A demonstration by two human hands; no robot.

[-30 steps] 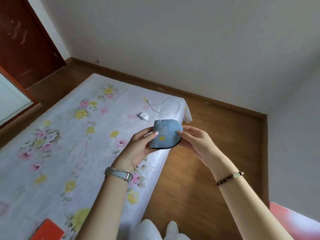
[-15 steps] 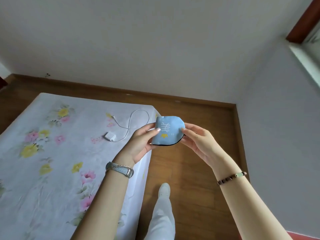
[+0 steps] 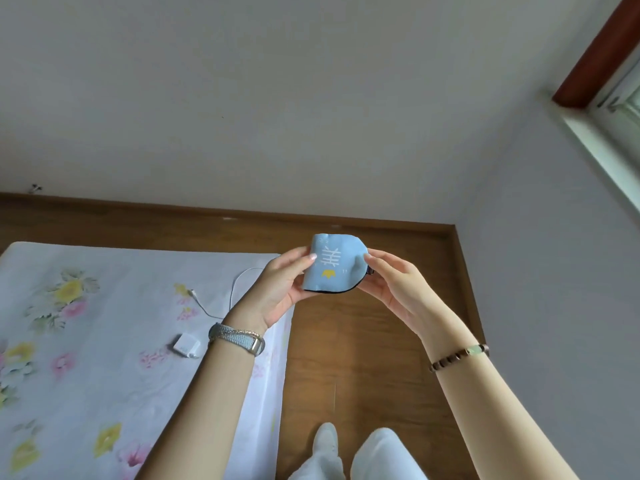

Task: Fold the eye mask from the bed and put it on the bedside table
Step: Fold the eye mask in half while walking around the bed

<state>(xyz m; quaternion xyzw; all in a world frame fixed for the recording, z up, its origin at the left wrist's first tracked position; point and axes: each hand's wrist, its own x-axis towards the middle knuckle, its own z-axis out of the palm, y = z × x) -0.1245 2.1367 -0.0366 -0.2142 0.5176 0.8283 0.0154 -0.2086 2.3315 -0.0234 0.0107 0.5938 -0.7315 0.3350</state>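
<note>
A light blue eye mask (image 3: 334, 263) with white line marks, a yellow shape and a dark edge is folded in half and held in the air in front of me, above the wooden floor just past the bed's corner. My left hand (image 3: 277, 289) pinches its left side, thumb on the front. My right hand (image 3: 394, 285) pinches its right side at the folded end. The bed (image 3: 104, 341), covered by a white flowered sheet, lies at the lower left. No bedside table is in view.
A white charger (image 3: 186, 345) with its cable (image 3: 221, 299) lies on the bed near my left wrist. Wooden floor (image 3: 349, 358) runs between the bed and grey walls. A window frame (image 3: 602, 81) sits at the upper right. My legs in white trousers (image 3: 377, 455) stand below.
My view has turned right, away from the door toward the room's corner and window. Both hands keep the folded mask and have lifted it a little off the bed's edge.
</note>
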